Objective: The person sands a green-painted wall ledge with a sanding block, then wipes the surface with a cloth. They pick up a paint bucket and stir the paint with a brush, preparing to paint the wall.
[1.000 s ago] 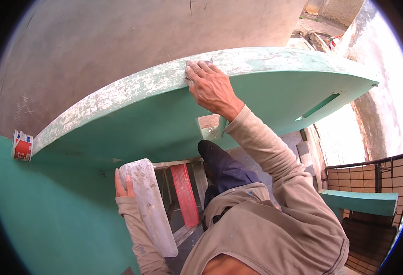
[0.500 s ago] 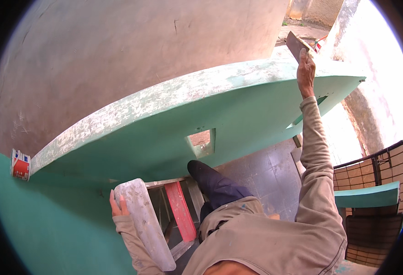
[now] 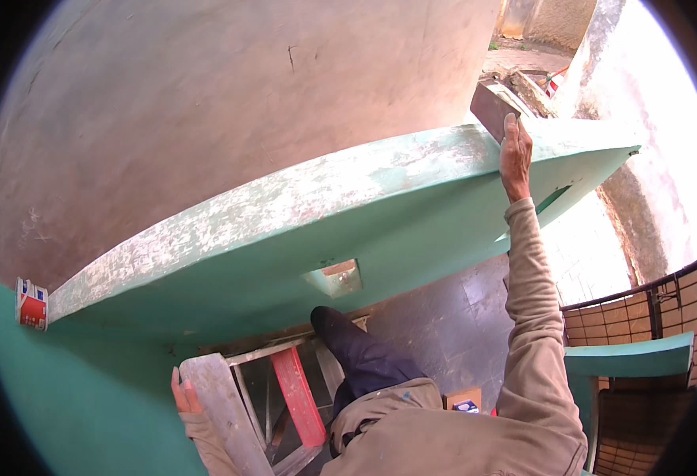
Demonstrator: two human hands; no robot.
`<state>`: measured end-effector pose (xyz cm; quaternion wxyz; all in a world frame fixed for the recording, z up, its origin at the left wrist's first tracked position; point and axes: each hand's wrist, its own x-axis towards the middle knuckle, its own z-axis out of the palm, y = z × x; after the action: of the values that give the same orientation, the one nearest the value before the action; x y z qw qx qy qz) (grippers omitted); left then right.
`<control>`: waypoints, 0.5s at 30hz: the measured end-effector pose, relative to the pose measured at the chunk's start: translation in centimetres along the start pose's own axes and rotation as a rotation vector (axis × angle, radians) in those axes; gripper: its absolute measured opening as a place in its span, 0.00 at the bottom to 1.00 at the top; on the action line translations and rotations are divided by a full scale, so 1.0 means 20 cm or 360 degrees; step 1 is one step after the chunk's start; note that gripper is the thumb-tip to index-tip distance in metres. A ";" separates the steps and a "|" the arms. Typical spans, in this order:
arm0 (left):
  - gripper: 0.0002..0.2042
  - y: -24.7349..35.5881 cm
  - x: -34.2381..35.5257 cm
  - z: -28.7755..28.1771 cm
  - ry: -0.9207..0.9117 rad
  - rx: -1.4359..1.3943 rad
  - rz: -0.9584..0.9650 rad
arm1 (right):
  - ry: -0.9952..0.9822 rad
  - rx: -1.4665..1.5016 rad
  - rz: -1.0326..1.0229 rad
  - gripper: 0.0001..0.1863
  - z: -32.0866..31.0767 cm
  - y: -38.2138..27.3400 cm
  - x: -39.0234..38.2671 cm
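My right hand [image 3: 517,155], arm stretched forward, grips a folded dark brown sheet [image 3: 491,107], apparently sandpaper, over the far right part of a curved green ledge [image 3: 348,181] with white, patchy paint on its top. My left hand [image 3: 186,390] holds the edge of the pale top plate [image 3: 214,397] of a metal ladder, which has a red step [image 3: 297,395] below it. A small white-and-red pot [image 3: 31,303] stands at the left end of the ledge, against the green wall [image 3: 87,397].
A grey-pink wall [image 3: 206,87] rises behind the ledge. My leg [image 3: 352,357] is beside the ladder, above a grey tiled floor [image 3: 451,317]. At right are a black wire grid [image 3: 618,313], a turquoise bar [image 3: 642,357] and a small box [image 3: 463,397] lower down.
My right hand left the ledge's middle, reached up to the right with the sheet, then came slightly lower. The view has shifted, so the ledge sits lower. My left hand stays on the ladder.
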<state>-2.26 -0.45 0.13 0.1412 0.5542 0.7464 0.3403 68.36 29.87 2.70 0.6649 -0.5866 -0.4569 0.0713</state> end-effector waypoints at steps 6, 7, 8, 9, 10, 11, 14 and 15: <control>0.25 -0.04 -0.03 0.00 0.0114 0.0085 0.0155 | 0.0009 0.0016 0.0068 0.26 0.00 0.00 -0.01; 0.25 -0.03 -0.03 0.00 0.0088 0.0014 0.0102 | 0.0040 0.0065 0.0044 0.26 0.00 -0.01 -0.02; 0.25 -0.02 -0.04 0.00 0.0063 -0.0056 0.0048 | 0.0071 0.0059 0.0019 0.25 0.01 0.01 -0.03; 0.25 0.02 -0.04 0.00 0.0047 -0.0130 -0.0005 | 0.0102 0.0059 -0.0013 0.25 0.01 0.01 -0.03; 0.25 0.03 -0.03 -0.01 0.0016 -0.0087 -0.0023 | 0.0132 0.0058 -0.0045 0.25 0.01 0.01 -0.03; 0.25 0.04 -0.01 -0.01 -0.0016 -0.0044 -0.0041 | 0.0105 0.0053 -0.0056 0.26 0.01 0.01 -0.02; 0.25 -0.04 -0.01 -0.02 -0.0007 0.0048 0.0044 | 0.0025 -0.0014 -0.0046 0.26 0.00 0.05 0.00; 0.25 -0.05 -0.01 -0.01 0.0013 0.0071 0.0095 | 0.0009 -0.0020 0.0005 0.26 0.00 0.04 0.00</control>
<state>-2.99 -0.88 -0.34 0.1155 0.5778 0.7376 0.3299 68.75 30.05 2.00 0.6623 -0.5917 -0.4545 0.0677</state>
